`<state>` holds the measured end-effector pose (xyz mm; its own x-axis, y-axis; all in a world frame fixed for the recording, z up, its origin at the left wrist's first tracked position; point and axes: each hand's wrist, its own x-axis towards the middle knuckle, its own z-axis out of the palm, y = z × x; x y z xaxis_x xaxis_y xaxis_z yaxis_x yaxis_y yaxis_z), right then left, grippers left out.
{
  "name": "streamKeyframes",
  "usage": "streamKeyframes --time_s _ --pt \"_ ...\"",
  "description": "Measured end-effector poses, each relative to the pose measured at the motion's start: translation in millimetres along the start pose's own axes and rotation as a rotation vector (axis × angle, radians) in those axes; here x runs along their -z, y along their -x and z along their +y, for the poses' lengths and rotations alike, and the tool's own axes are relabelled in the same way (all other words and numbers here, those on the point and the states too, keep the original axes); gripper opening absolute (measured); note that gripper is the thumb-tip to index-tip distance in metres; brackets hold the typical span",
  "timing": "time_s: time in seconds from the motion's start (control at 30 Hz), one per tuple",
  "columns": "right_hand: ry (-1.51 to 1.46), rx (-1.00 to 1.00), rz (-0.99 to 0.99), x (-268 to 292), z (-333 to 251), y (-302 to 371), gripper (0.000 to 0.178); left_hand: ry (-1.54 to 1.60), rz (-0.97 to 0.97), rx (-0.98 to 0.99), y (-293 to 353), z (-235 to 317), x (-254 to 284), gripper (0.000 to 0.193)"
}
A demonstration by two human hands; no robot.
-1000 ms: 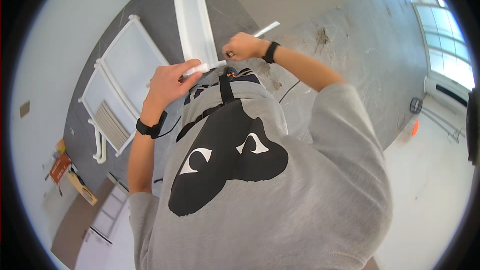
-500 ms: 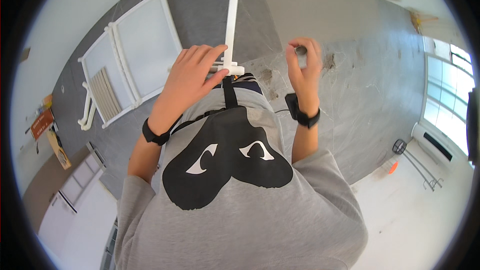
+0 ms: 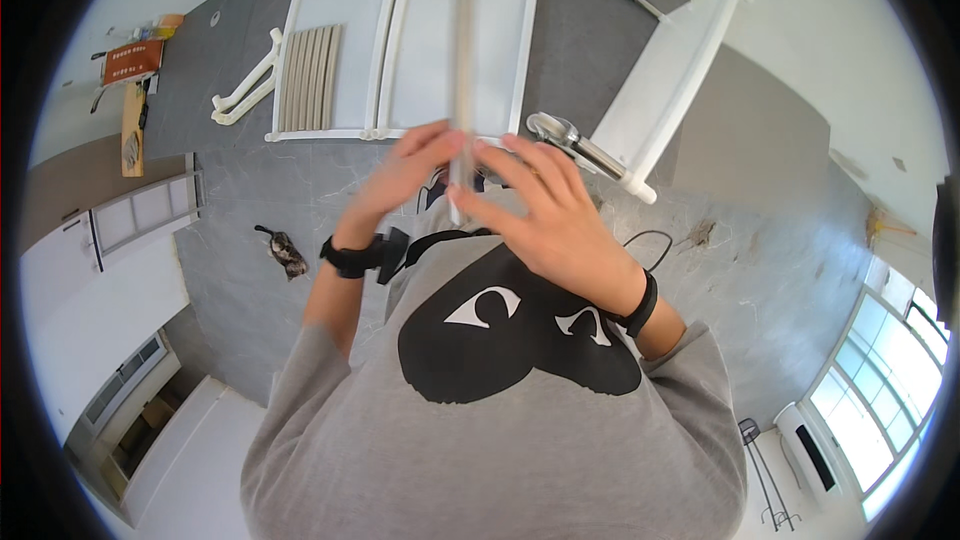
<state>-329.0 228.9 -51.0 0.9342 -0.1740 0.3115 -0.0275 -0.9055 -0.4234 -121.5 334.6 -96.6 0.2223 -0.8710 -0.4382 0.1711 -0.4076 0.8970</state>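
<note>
A long, thin grey slat (image 3: 462, 60) stands upright in front of my chest, and both hands grip its lower end. My left hand (image 3: 412, 175) closes on it from the left; a black watch is on that wrist. My right hand (image 3: 545, 220) wraps around it from the right and hides the slat's bottom end; that wrist wears a black band. Behind the slat, two joined white frame panels (image 3: 400, 0) lie flat on the dark grey floor. A row of several more grey slats (image 3: 305, 75) lies on the left panel.
A long white panel (image 3: 670, 70) lies at an angle on the right, with a metal tool (image 3: 570, 138) at its near end. White curved parts (image 3: 245, 90) lie left of the frames. A small dark object (image 3: 285, 252), a black cable (image 3: 655, 238) and an orange box (image 3: 133, 60) are on the floor.
Earlier my left hand held a white bar and my right hand was apart from it. Now both hands meet on a grey slat, and the view has swung toward the frames.
</note>
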Motion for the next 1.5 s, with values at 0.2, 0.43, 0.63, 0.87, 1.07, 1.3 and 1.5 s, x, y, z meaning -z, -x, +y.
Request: streamKeyframes --time_s 0.2,0.43,0.63,0.87,1.07,1.3,1.5 --pt "0.114 -0.441 0.039 -25 27 -10 0.053 -0.906 0.448 0.123 -13 -151 171 0.044" --pt "0.058 -0.815 0.071 -58 51 13 0.048 -1.049 0.569 0.113 -73 -195 244 0.049" --pt "0.218 -0.891 0.059 -77 47 19 0.041 -1.198 0.522 0.141 -115 -198 285 0.047" --pt "0.365 -0.918 0.2 -89 47 11 0.034 -1.594 0.275 -0.437 -123 -207 294 0.043" --pt "0.373 -0.951 0.211 -92 47 11 0.034 -1.546 0.37 -0.352 -107 -219 287 0.045" --pt "0.417 -0.956 0.244 -96 45 13 0.033 -1.497 0.41 -0.342 -78 -234 274 0.049" --pt "0.308 -0.924 0.275 -90 47 11 0.05 -1.443 0.385 -0.258 -83 -241 284 0.053"
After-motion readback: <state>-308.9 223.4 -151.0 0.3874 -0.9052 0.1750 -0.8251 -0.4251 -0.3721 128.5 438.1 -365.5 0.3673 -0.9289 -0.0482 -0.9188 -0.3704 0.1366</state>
